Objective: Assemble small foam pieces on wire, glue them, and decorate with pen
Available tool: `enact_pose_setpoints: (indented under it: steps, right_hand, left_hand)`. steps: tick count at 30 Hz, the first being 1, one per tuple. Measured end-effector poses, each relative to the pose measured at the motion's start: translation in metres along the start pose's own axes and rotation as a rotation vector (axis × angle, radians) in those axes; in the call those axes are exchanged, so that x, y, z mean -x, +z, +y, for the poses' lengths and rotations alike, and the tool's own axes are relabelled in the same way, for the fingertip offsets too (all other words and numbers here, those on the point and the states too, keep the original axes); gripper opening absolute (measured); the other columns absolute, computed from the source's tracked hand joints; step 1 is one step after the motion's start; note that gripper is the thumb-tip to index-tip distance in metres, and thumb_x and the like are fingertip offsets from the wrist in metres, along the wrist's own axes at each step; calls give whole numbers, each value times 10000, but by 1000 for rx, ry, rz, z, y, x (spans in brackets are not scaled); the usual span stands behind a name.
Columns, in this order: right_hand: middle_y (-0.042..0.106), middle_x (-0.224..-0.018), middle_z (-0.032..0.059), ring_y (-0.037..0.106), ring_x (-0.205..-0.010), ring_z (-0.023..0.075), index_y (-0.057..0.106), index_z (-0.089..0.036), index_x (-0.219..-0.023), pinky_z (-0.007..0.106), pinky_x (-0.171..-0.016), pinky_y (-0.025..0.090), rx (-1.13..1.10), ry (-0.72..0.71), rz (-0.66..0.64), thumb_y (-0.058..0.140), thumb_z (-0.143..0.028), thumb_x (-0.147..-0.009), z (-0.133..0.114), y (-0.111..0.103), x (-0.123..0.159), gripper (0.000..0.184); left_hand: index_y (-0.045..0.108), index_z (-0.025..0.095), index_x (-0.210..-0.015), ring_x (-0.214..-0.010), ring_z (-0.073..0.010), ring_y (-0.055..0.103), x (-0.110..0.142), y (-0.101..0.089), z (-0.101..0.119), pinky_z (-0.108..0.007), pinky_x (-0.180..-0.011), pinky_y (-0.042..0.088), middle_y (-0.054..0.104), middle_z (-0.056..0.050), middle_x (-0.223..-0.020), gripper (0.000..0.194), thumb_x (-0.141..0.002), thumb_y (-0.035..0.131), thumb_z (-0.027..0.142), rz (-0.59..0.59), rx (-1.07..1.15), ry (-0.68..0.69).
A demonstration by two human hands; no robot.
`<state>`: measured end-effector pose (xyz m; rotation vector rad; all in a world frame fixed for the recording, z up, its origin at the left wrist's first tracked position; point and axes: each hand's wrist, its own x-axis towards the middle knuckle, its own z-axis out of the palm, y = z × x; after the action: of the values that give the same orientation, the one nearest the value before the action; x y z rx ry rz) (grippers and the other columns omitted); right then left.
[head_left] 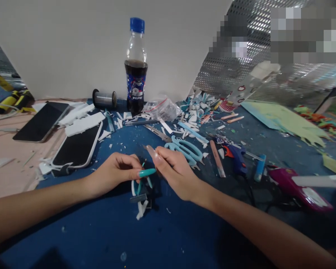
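My left hand (119, 173) is closed in a pinch, its thumb ending in a long teal tip that looks like a fingernail. Below those fingers hangs a small bundle of white, teal and grey foam strips (140, 198), its upper part hidden by the fingers. Close by on the right, my right hand (177, 172) has thumb and fingers pressed together. A thin pointed tip shows by its fingertips, but I cannot make out what it holds. Just beyond the right hand lie light-blue-handled scissors (186, 149) with the blades pointing away to the left.
A Pepsi bottle (136, 74) stands behind, near a spool (104, 99) and a clear plastic bag (164, 108). Two phones (42, 121) lie left. Foam scraps (197, 108) cover the back. Right are a blue glue gun (238, 157), a magenta tool (299, 186) and a tilted clear bottle (246, 87).
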<state>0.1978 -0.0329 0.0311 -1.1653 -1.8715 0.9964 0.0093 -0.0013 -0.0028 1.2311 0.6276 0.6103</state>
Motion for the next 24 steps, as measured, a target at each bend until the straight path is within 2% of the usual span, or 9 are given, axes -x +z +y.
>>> enact_pose_setpoints:
  steps: [4, 7, 11, 15, 18, 20, 21, 24]
  right_hand:
    - [376, -559, -62, 340, -493, 63, 404, -183, -644, 222, -466, 250, 108, 54, -203, 506, -359, -902, -5, -7, -7, 329]
    - [355, -562, -52, 337, -530, 79, 352, -184, -607, 239, -530, 272, 187, -37, -303, 440, -294, -932, -6, -10, -9, 354]
    - [333, -570, -52, 329, -563, 97, 312, -195, -632, 266, -617, 285, 240, -175, -321, 371, -252, -961, -5, -11, -8, 339]
    - [361, -593, -42, 361, -596, 105, 325, -197, -642, 267, -613, 277, 268, -201, -301, 371, -230, -960, -7, -8, -6, 323]
    - [437, -643, -21, 408, -647, 117, 410, -186, -691, 261, -614, 298, 321, -198, -316, 362, -302, -977, -16, -10, -4, 312]
    - [500, -710, 4, 442, -672, 127, 467, -177, -750, 260, -610, 321, 418, -127, -241, 390, -381, -965, -25, -19, -4, 306]
    - [521, -734, 15, 452, -663, 129, 481, -174, -772, 262, -602, 329, 487, -68, -157, 413, -413, -950, -28, -27, -3, 306]
    - [550, -737, 59, 485, -622, 153, 495, -154, -829, 285, -581, 359, 786, 259, 214, 465, -406, -910, -25, -60, 4, 266]
  left_hand:
    - [714, 171, -632, -604, -62, 557, -1, 2, 2, -170, -612, 455, 610, 36, -643, 85, -714, 738, 178, -33, -41, 2]
    - [716, 172, -629, -672, -82, 583, -2, 2, 2, -179, -650, 470, 619, 24, -688, 76, -701, 742, 170, -49, -87, 10]
    - [722, 176, -654, -687, -97, 589, -2, -1, 2, -193, -655, 481, 631, 13, -699, 64, -716, 732, 183, -77, -153, 16]
    - [726, 184, -683, -656, -90, 583, -2, -1, 0, -193, -628, 486, 639, 18, -710, 38, -721, 723, 187, -87, -167, 27]
    - [744, 197, -719, -679, -105, 592, 0, 0, -1, -213, -640, 493, 646, 7, -726, 14, -716, 731, 193, -71, -171, 37]
    - [749, 202, -703, -648, -101, 565, 1, 1, -1, -213, -606, 476, 629, 5, -690, 14, -713, 739, 204, -30, -176, 58]
    - [748, 200, -680, -623, -97, 541, 1, 1, -1, -211, -582, 461, 611, 6, -654, 38, -715, 741, 211, -5, -187, 73]
    - [746, 202, -636, -604, -98, 501, 2, 1, 1, -215, -564, 437, 587, 4, -588, 99, -730, 734, 230, 86, -241, 111]
